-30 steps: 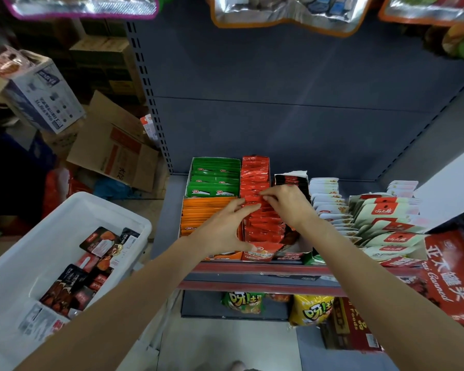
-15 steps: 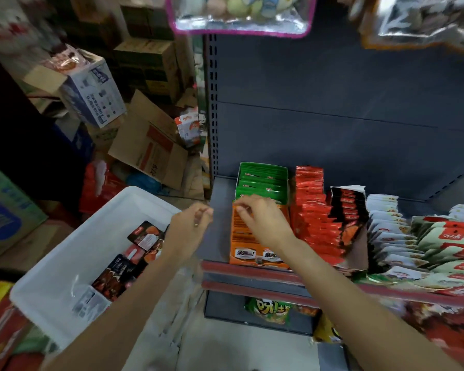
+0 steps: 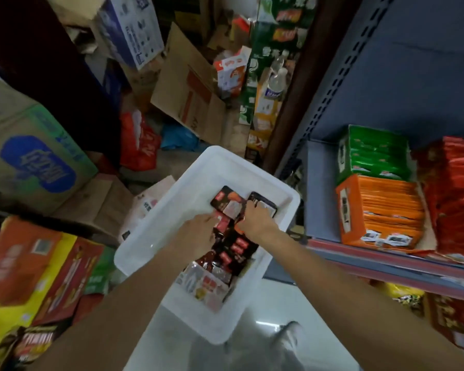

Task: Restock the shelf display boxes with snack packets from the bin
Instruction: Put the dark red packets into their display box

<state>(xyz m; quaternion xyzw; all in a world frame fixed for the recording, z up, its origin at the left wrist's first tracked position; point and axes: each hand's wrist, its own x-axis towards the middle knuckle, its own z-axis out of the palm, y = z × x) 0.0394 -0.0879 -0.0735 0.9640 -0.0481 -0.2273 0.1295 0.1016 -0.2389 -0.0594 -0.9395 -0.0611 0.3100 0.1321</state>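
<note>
A white plastic bin [image 3: 198, 180] stands on the floor left of the shelf, holding several black-and-red snack packets [image 3: 235, 247]. Both my hands are down inside it. My left hand [image 3: 198, 231] lies on the packets near the middle, fingers reaching into the pile. My right hand [image 3: 255, 218] is on a black packet [image 3: 263, 203] at the far end, fingers curled over its edge. On the shelf at right sit an orange display box [image 3: 381, 212], a green display box [image 3: 373, 156] behind it and red packets [image 3: 458, 194] beside them.
Cardboard cartons [image 3: 30, 162] and flattened boxes [image 3: 188, 97] crowd the floor left and behind the bin. Colourful cartons [image 3: 32, 269] lie at lower left. The shelf's red front rail [image 3: 386, 258] runs at right, with more goods [image 3: 407, 298] on the shelf below.
Both hands left the shelf boxes and dropped into the bin. My view swung left and down from the shelf to the bin.
</note>
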